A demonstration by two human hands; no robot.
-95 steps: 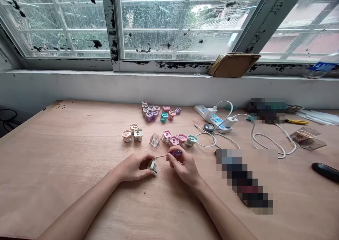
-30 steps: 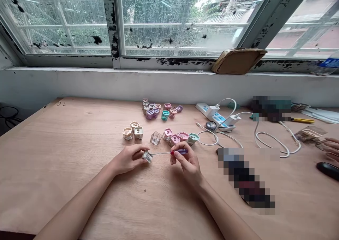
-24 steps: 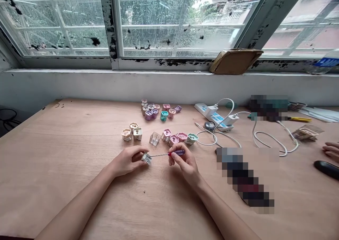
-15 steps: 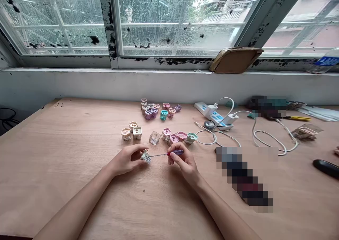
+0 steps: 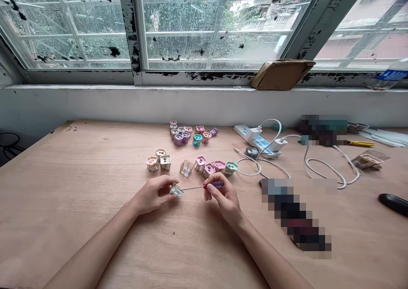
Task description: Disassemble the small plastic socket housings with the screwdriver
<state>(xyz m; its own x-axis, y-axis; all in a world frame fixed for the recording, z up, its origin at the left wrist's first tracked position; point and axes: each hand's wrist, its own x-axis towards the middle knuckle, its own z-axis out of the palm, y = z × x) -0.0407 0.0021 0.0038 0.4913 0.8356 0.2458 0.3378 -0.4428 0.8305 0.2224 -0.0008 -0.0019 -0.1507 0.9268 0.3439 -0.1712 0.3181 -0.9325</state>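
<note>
My left hand is closed on a pale green pencil sharpener with a clear case, gripped between thumb and fingers just above the table. In my right hand is a screwdriver with a purple and red handle. Its thin shaft points left, and the tip meets the sharpener's side; the exact contact is too small to make out. Just beyond my hands lie a clear empty case, pink sharpeners and a mint green sharpener. Cream and orange sharpeners stand beyond my left hand.
Several purple, pink and teal sharpeners cluster farther back. A white power strip with looping cables lies right of them. A tiny dark bit rests before me. At right are a yellow cutter and a black object.
My right hand and the screwdriver have shifted slightly to the right. The left hand keeps its grip on the sharpener, and the view has tilted very slightly.
</note>
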